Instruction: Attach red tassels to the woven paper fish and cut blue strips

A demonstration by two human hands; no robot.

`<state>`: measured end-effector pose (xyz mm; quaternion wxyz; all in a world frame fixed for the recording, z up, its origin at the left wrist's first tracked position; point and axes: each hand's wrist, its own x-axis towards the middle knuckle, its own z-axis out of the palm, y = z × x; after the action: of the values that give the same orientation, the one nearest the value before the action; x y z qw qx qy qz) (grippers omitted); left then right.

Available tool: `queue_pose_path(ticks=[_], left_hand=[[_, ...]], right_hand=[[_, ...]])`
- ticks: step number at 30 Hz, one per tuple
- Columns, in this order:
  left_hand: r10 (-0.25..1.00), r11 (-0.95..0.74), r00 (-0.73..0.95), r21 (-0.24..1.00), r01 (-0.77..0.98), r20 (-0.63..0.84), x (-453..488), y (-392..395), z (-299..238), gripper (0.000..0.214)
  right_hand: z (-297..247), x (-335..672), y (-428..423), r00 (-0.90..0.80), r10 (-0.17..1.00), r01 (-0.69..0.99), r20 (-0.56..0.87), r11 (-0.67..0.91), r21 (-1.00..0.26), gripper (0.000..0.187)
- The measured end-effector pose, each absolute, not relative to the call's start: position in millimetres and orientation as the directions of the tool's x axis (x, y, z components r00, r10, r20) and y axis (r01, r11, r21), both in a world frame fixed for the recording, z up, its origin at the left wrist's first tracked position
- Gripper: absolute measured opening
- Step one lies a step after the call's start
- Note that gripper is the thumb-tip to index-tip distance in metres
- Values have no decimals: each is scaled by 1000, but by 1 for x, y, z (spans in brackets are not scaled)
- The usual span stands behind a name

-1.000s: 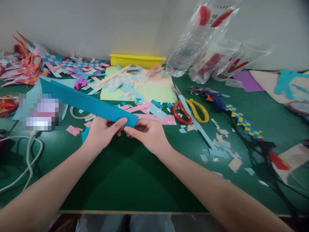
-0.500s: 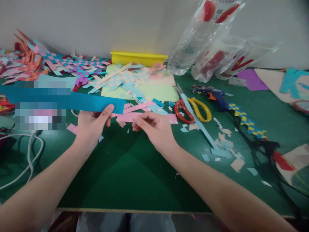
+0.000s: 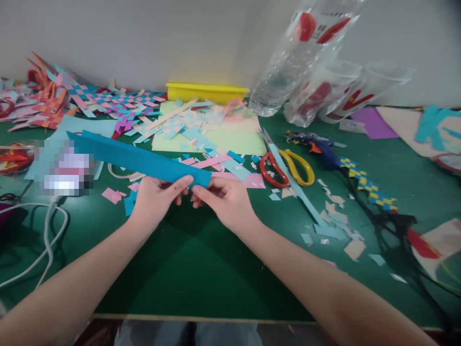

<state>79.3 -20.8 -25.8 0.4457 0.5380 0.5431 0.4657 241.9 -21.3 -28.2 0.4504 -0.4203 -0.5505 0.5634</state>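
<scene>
A long strip of blue paper (image 3: 144, 157), folded lengthwise, slants from upper left down toward the middle of the view. My left hand (image 3: 154, 199) pinches its lower edge near the right end, thumb on top. At that same end, my right hand (image 3: 226, 199) has its thumb and fingers closed on the strip's corner. Both hands are above the green table. Behind the right hand lie pink paper strips (image 3: 252, 180), partly covered by the fingers. Scissors (image 3: 284, 166) with red and yellow handles rest to the right, a pale blue strip (image 3: 300, 192) across them.
Woven paper strips (image 3: 108, 98) pile up at the back left. A yellow paper trough (image 3: 207, 91) stands against the wall. A plastic bottle (image 3: 288, 62) and clear cups (image 3: 356, 89) lean at the back right. A glue gun (image 3: 320, 146) with a black cord and paper scraps lie at right.
The blue strip has moved right and tilted, its left end now in view. My left hand has come rightward, and my right hand has taken hold of the strip's end.
</scene>
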Motion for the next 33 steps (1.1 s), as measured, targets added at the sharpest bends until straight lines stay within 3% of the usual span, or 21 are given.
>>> queue_pose_path(ticks=[7,17,21,25,27,29,31,33], left_hand=[[966,57,-254,996,71,-37,53,-4,-20,38],[779,-191,-620,977,-89,96,29,15,2,52],[761,-223,-633,974,-45,146,15,20,4,58],[779,-257,-611,960,-109,139,14,17,2,43],[823,-253,-531,967,-24,202,25,11,0,41],[954,-198,-199,969,150,226,40,3,-5,50],[991,-135,52,960,243,127,56,-4,-10,44],[946,-172,320,903,393,41,66,-11,-13,38]], right_hand=[[-29,245,-18,-228,973,1,46,48,-999,27],[-35,256,-4,-166,983,-50,77,70,-996,27],[-39,260,3,-111,988,-75,107,99,-992,29],[-41,264,10,-10,997,-123,78,76,-990,31],[-42,266,13,-1,998,-168,64,62,-984,31],[-42,266,14,-17,998,-220,59,54,-974,32],[-41,265,13,-52,996,-256,72,56,-965,32],[-40,263,9,-119,988,-274,101,65,-959,30]])
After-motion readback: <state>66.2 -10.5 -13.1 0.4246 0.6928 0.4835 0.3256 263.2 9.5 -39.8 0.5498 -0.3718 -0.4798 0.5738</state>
